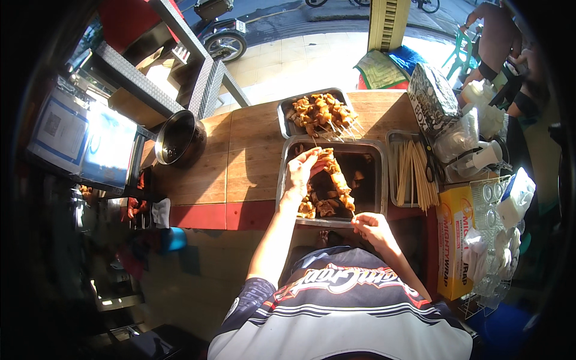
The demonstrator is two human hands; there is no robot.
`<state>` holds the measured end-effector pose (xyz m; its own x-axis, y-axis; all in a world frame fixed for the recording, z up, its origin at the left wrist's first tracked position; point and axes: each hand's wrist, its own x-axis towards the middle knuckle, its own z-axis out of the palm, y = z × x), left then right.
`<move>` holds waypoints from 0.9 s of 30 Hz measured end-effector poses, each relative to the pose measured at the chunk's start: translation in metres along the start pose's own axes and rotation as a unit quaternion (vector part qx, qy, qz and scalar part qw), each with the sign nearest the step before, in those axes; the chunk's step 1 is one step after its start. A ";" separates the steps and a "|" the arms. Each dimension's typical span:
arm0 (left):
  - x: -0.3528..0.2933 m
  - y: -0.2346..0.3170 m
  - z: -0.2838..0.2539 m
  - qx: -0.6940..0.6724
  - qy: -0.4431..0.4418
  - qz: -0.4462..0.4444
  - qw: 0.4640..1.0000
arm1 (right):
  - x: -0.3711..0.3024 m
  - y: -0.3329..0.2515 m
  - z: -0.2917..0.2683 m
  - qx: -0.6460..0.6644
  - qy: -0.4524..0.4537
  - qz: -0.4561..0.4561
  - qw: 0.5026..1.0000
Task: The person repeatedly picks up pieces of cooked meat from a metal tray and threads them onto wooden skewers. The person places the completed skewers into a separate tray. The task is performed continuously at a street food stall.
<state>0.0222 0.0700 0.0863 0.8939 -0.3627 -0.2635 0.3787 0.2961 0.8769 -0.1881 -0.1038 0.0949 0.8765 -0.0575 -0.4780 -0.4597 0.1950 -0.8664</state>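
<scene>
So, L hand (300, 173) higher, R hand (371, 227) (pinching)

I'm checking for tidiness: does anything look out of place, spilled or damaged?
Just the wooden sticks look untidy: fanned unevenly in the narrow metal tray on the right, their near ends poke past its rim. No spill or damage stands out; the meat skewer held by the left hand and right hand looks fine.

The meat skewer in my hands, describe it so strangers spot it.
On the wooden table sits a large metal tray of loose meat. Above it, your left hand holds the meat skewer at its top, your right hand its stick. Unlike skewers piled in the farther tray, it's held alone.
</scene>
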 end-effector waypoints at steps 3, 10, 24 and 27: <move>-0.005 0.000 -0.020 -0.011 0.036 0.025 0.999 | 0.013 -0.013 0.012 -0.061 0.018 0.011 0.998; -0.027 -0.024 -0.056 0.082 0.082 -0.031 0.993 | 0.128 -0.066 0.055 -0.179 0.037 -0.111 0.977; -0.022 -0.039 -0.056 0.253 0.076 0.040 0.964 | 0.126 -0.045 -0.048 -0.420 0.384 -0.311 0.762; -0.006 -0.050 -0.032 0.373 0.024 0.152 0.915 | 0.093 -0.031 -0.118 -0.580 0.451 -0.161 0.660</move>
<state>0.0056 0.0863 0.0315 0.9467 -0.3200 0.0362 -0.1424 -0.3152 0.9383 -0.1098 -0.2307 0.0601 0.7546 -0.5739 0.3182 -0.5289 -0.8189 -0.2228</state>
